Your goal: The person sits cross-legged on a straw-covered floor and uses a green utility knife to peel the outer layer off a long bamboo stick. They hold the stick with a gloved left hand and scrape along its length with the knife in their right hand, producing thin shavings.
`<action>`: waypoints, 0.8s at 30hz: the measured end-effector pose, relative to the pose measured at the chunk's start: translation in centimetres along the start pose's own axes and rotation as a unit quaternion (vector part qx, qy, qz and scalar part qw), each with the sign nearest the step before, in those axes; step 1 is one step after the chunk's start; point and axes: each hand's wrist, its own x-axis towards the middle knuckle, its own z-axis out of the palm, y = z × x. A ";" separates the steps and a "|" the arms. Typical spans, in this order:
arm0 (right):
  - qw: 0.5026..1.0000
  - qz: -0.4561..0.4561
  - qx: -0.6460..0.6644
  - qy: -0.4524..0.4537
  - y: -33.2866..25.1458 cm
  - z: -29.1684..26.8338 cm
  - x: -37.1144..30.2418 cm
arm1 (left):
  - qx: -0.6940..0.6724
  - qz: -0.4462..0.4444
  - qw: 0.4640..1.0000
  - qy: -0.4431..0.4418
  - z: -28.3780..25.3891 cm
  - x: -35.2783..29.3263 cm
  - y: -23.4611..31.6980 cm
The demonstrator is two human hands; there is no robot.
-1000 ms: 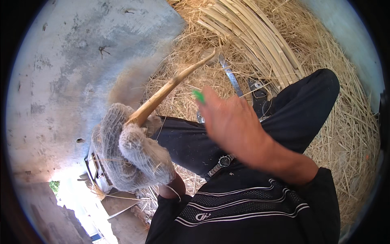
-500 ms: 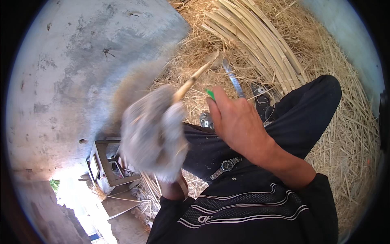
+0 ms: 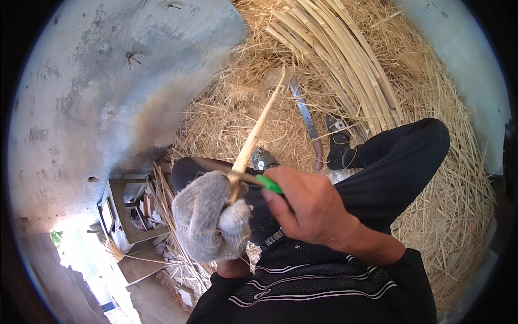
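My left hand (image 3: 213,218), in a grey knit glove, is closed around the near end of a pale split bamboo strip (image 3: 260,127). The strip points away from me and narrows toward its far end. My bare right hand (image 3: 310,208) grips the green handle of a knife (image 3: 270,184). Its thin dark blade lies across the strip just beyond the gloved fingers and reaches out to the left. Both hands are above my lap, close together.
A long-bladed machete (image 3: 306,116) rests on the straw-like shavings (image 3: 216,113) between my feet. Long bamboo strips (image 3: 350,59) are piled at the far right. To the left stand a stained wall (image 3: 108,97) and a wooden frame (image 3: 116,208) with clutter. A metal watch band (image 3: 274,236) shows beside my right hand.
My right hand has come down and left, bringing the knife across the bamboo strip. The gloved left hand, blurred before, is now lower, with the strip pointing more steeply away.
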 end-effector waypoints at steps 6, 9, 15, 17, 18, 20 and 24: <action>0.998 0.009 -0.021 -0.052 -0.3 0.2 0.7 | 0.056 0.075 0.994 -0.051 -2.5 0.9 0.4; 0.995 0.014 0.067 -0.072 -2.8 -0.3 1.1 | -0.054 0.002 0.997 -0.055 -4.7 1.5 -1.2; 0.997 0.038 0.038 -0.062 -5.2 -1.0 2.8 | -0.176 -0.410 0.892 0.073 -7.1 0.3 -3.5; 0.998 0.033 -0.003 -0.056 -5.5 -1.3 3.1 | -0.118 -0.193 0.965 0.134 -3.9 0.8 -3.6; 0.998 0.031 -0.012 -0.047 -5.6 -1.7 3.1 | -0.073 -0.115 0.984 0.115 -2.9 1.4 -2.8; 0.997 0.036 -0.054 -0.039 -5.3 -1.5 2.9 | 0.009 -0.069 0.996 0.048 -2.6 2.7 -0.5; 0.991 0.044 -0.129 -0.011 -3.2 -0.4 3.3 | -0.050 -0.044 0.996 0.065 -3.2 2.9 -0.5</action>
